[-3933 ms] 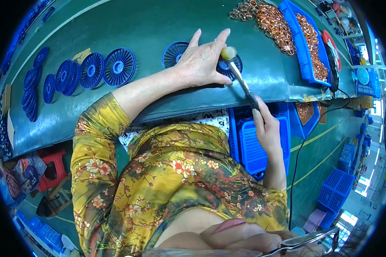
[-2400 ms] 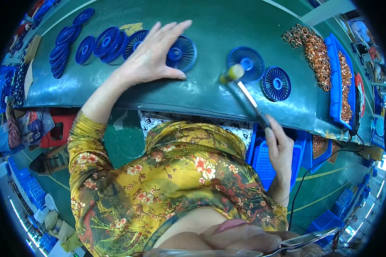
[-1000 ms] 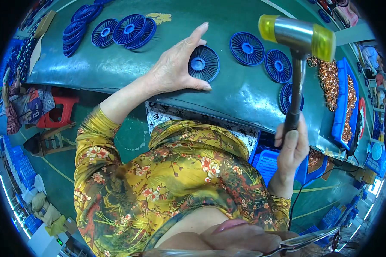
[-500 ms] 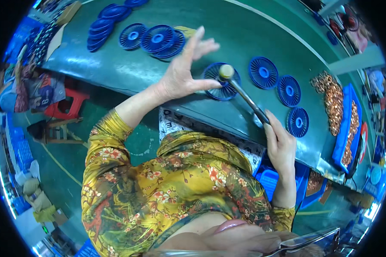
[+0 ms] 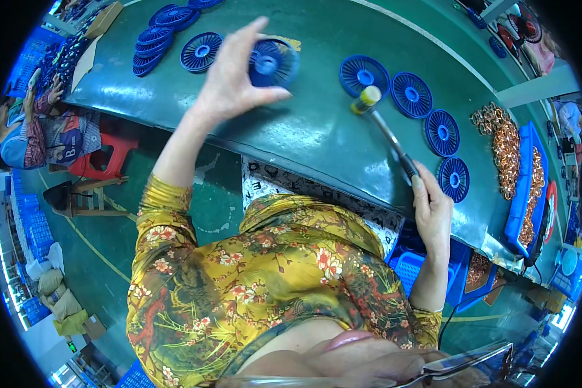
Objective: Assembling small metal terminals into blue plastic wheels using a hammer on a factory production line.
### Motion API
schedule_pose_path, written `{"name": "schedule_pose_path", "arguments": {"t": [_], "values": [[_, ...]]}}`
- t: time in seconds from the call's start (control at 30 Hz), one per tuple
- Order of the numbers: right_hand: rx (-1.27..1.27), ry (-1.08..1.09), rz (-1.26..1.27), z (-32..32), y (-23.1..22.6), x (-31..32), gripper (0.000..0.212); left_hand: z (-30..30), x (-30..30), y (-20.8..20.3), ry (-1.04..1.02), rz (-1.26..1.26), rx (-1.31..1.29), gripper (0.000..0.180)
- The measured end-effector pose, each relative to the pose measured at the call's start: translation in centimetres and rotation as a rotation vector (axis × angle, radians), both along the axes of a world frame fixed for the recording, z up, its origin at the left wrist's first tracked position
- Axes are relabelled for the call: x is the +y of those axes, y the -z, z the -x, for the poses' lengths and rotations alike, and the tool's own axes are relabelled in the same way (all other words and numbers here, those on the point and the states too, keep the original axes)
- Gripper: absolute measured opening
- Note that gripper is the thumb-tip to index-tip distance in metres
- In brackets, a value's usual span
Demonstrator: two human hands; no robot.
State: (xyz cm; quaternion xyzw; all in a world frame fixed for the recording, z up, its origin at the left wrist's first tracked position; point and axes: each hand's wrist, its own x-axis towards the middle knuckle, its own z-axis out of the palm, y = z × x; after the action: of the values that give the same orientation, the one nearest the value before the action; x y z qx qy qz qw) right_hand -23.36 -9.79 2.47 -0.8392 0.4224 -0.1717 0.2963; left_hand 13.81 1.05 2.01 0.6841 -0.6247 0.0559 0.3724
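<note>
My left hand (image 5: 229, 81) is open, its fingers and thumb spread at the left side of a motion-blurred blue slotted disc (image 5: 271, 61). Whether the palm touches that disc's hidden edge I cannot tell. In my right hand (image 5: 433, 210), a hammer (image 5: 388, 132) with a pale yellowish head and black grip is held by the handle. Its head is over the green table, at the near rim of another blue slotted disc (image 5: 364, 76). Farther right, several similar discs (image 5: 411, 95) lie in a curved row.
More blue discs (image 5: 154, 46) overlap at the far left, with a single disc (image 5: 202, 53) beside them. Copper-coloured rings (image 5: 503, 155) are heaped at the right, next to a blue tray (image 5: 515, 220) of copper pieces. A red stool (image 5: 113, 155) stands left of the table.
My left hand has moved left, away from the hammer. The disc formerly under the hammer head now lies farther off to the right, beside the row. The hammer has shifted right.
</note>
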Motion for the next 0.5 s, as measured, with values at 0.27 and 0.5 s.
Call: {"name": "schedule_pose_path", "arguments": {"t": [0.27,0.5], "values": [[-0.475,0.022,-0.064,1.3,-3.2,1.7,0.036,8.5,-1.3,1.4,0.221,-0.282,0.221,0.118],[0.085,-0.187,0.101,0.6,-2.0,1.7,0.034,8.4,-1.4,3.3,0.183,-0.237,0.194,0.127]]}}
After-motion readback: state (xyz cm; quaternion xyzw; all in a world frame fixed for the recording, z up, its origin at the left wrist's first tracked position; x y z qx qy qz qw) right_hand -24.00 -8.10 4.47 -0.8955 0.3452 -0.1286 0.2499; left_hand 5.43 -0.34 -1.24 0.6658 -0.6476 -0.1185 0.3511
